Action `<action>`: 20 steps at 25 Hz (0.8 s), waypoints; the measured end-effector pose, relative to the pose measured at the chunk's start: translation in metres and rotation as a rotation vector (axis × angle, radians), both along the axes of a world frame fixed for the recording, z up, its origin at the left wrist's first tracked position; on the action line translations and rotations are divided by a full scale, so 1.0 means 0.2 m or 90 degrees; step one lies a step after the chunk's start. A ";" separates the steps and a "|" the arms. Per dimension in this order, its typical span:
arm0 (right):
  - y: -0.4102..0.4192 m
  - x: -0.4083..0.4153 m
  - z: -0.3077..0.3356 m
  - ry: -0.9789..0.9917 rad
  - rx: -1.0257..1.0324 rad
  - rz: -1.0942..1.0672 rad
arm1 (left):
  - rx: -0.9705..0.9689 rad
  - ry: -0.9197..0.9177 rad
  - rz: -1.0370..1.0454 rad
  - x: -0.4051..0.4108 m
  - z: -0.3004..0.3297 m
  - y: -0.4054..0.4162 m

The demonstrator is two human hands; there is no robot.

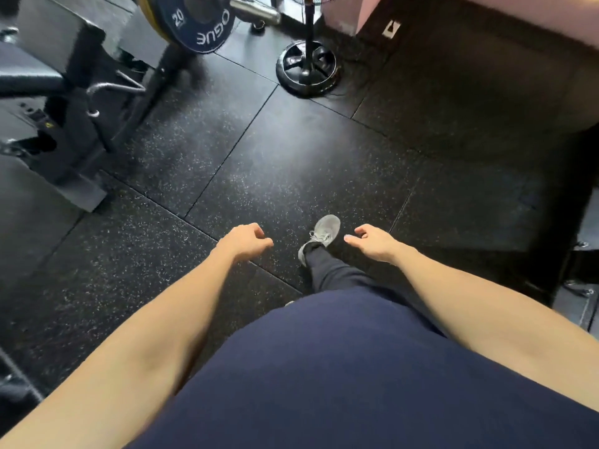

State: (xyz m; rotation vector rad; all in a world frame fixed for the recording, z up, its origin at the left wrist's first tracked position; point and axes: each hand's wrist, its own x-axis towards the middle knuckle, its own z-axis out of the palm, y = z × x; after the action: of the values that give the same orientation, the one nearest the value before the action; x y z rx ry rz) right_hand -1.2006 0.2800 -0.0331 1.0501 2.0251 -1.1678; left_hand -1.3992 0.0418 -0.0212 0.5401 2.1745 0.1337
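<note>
Black speckled floor (291, 163), grey shoe (322, 233).
Navy shirt (356, 367); dark blue weight plate (197, 24), white lettering, yellow edge.

Wearer, as logged from my remote head feed.

Torso: navy top (356, 367), plain smooth fabric with a rounded outline, filling the lower middle of my view.

Arms: left forearm (181, 303) and right forearm (453, 286) are uncovered all the way to the frame edge. The left hand (244, 243) and right hand (372, 243) are uncovered too.

Leg: one trouser leg (327, 270), dark, near black, in soft cloth with loose folds, narrowing at the ankle.

Foot: grey shoe (324, 230) with a knit-looking upper, paler laces (316, 236) tied in a bow, and a light sole rim at the heel.

A grey sliver shows beside the top's hem, too small for me to tell what it is.
</note>
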 end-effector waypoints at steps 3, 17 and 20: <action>0.27 -0.29 -0.06 0.005 -0.001 -0.021 | -0.003 0.003 -0.023 -0.33 -0.01 0.34; 1.43 -0.77 0.06 0.017 0.007 -0.405 | -0.005 0.048 -0.379 -1.14 0.08 2.15; 1.51 -0.65 0.06 0.001 0.004 -0.544 | -0.006 0.050 -0.543 -1.09 0.06 2.55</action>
State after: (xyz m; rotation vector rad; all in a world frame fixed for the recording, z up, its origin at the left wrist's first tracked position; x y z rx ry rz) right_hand -1.3304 0.5815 -0.0219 2.0126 1.5814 -1.5396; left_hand -1.6177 0.5528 -0.0086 1.4226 1.8383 -0.3639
